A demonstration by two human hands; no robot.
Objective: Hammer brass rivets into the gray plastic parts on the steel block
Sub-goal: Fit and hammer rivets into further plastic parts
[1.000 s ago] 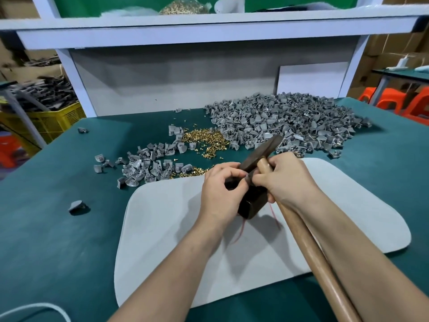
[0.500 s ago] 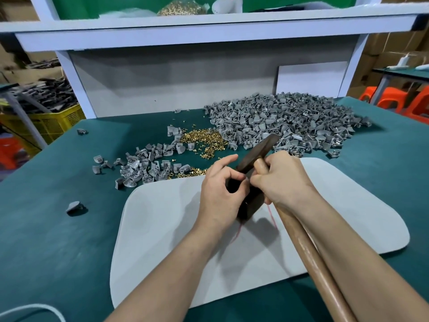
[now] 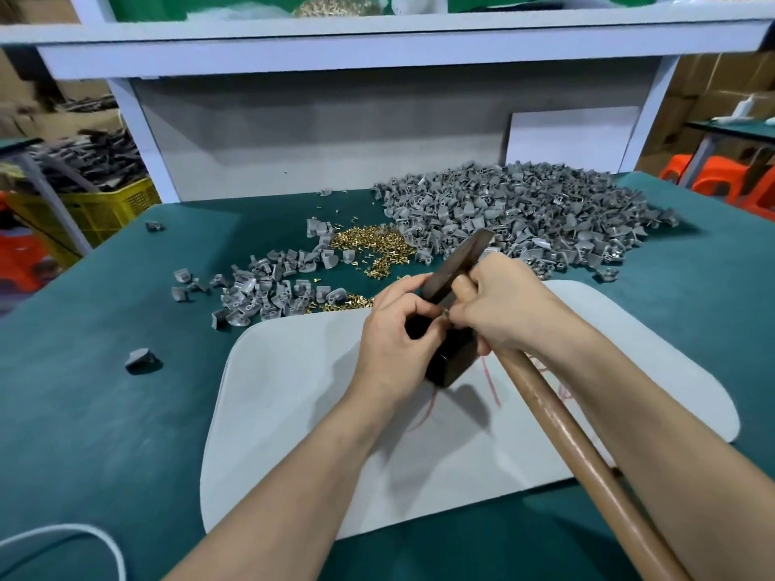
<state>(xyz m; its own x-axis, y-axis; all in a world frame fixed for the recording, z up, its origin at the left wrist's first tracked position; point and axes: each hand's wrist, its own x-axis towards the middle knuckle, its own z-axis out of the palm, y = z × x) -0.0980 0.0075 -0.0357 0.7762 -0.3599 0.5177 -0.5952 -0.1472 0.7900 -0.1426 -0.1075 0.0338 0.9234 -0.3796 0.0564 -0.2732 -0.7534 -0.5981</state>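
Observation:
A dark steel block (image 3: 451, 362) stands on a grey mat (image 3: 293, 404) in the middle of the green table. My left hand (image 3: 394, 341) curls its fingers over the block's left top, pinching something small that I cannot make out. My right hand (image 3: 499, 304) grips the hammer (image 3: 455, 262) close to its dark head, and its fingertips meet the left fingers over the block. The wooden handle (image 3: 578, 450) runs down to the lower right. A big heap of gray plastic parts (image 3: 524, 211) lies behind, with loose brass rivets (image 3: 369, 249) to its left.
A smaller scatter of gray parts (image 3: 260, 291) lies left of the rivets, and single parts (image 3: 140, 358) sit on the table's left. A white cable (image 3: 63, 534) curves at the bottom left. A shelf frame (image 3: 138, 132) and back panel close the far side. A yellow crate (image 3: 100, 207) stands off-table left.
Both hands stay over the block. The left index finger, lifted half a second ago, has curled back down towards the right fingertips.

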